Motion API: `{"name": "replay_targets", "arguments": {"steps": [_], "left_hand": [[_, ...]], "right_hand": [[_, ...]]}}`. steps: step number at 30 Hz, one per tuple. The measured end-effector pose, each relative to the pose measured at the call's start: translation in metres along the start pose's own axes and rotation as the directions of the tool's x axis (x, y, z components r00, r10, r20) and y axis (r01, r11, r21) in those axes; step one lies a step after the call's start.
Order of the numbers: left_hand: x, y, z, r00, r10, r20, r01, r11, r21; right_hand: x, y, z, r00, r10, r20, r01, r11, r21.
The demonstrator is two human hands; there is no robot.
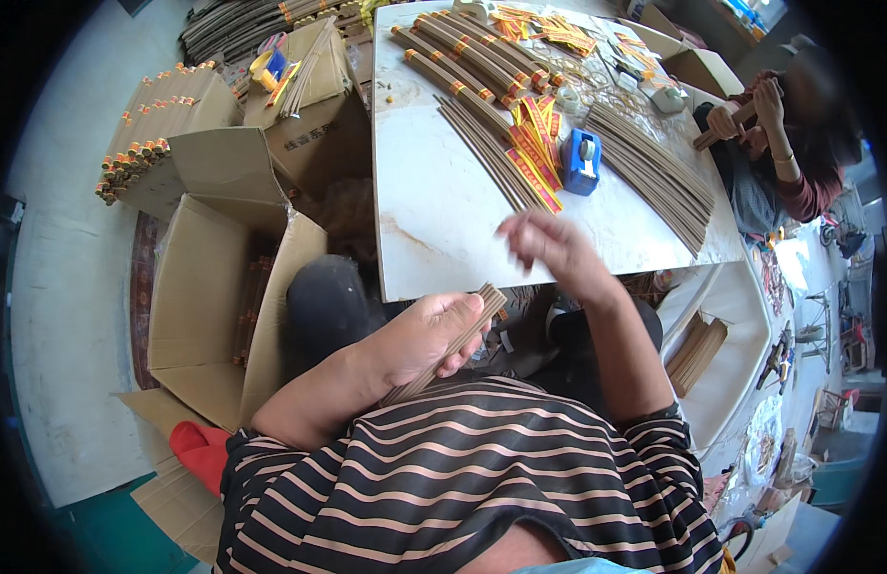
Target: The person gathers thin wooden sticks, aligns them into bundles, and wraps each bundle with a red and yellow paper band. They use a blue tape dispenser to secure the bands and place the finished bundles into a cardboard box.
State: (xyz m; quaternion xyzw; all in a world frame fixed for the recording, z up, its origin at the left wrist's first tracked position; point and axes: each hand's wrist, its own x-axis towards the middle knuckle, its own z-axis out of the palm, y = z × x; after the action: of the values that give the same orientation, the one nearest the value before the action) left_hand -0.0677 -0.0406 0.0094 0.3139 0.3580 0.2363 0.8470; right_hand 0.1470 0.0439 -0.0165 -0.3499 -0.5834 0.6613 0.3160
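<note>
A bundle of brown incense sticks (491, 296) is held in my left hand (430, 330), its fingers wrapped round it and the thumb along the top. Over the near edge of the table hangs my right hand (551, 251), blurred by motion with its fingers bent; nothing shows in it. Close to it on the white tabletop (415, 210) lie red and yellow paper labels (534, 158) and a few loose incense sticks (482, 148). A blue tape dispenser (582, 163) stands just beyond. To its right spreads a wide row of loose incense sticks (654, 177).
Banded incense bundles (463, 53) lie at the table's back. On my left is an open cardboard box (199, 297); more bundles (156, 120) are stacked behind it. A person (778, 134) at the right holds a bundle. A white tray (740, 344) with sticks sits right of my knees.
</note>
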Motion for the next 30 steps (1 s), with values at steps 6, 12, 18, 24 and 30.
{"name": "replay_targets", "arguments": {"steps": [6,12,18,24,30], "left_hand": [[0.006,0.003,-0.025,0.998,0.007,-0.059,-0.006,1.0,0.008],[0.006,0.008,-0.037,0.996,0.004,-0.087,-0.003,1.0,0.011],[0.001,0.01,-0.032,0.992,0.078,-0.101,-0.069,0.994,0.09],[-0.016,0.004,-0.013,0.977,0.139,-0.163,-0.11,0.978,0.176],[-0.026,-0.001,0.007,0.966,0.195,-0.173,-0.164,0.97,0.179]], "right_hand": [[0.101,0.025,-0.08,0.793,-0.436,-0.425,-0.28,0.358,-0.891],[0.13,0.037,-0.092,0.825,-0.391,-0.408,-0.317,0.277,-0.907],[0.091,-0.014,-0.062,0.89,-0.23,-0.394,0.087,0.933,-0.348],[-0.018,-0.055,0.032,0.947,0.208,-0.245,-0.203,0.978,0.046],[-0.057,-0.04,0.09,0.962,0.147,-0.232,-0.148,0.989,0.015]]}}
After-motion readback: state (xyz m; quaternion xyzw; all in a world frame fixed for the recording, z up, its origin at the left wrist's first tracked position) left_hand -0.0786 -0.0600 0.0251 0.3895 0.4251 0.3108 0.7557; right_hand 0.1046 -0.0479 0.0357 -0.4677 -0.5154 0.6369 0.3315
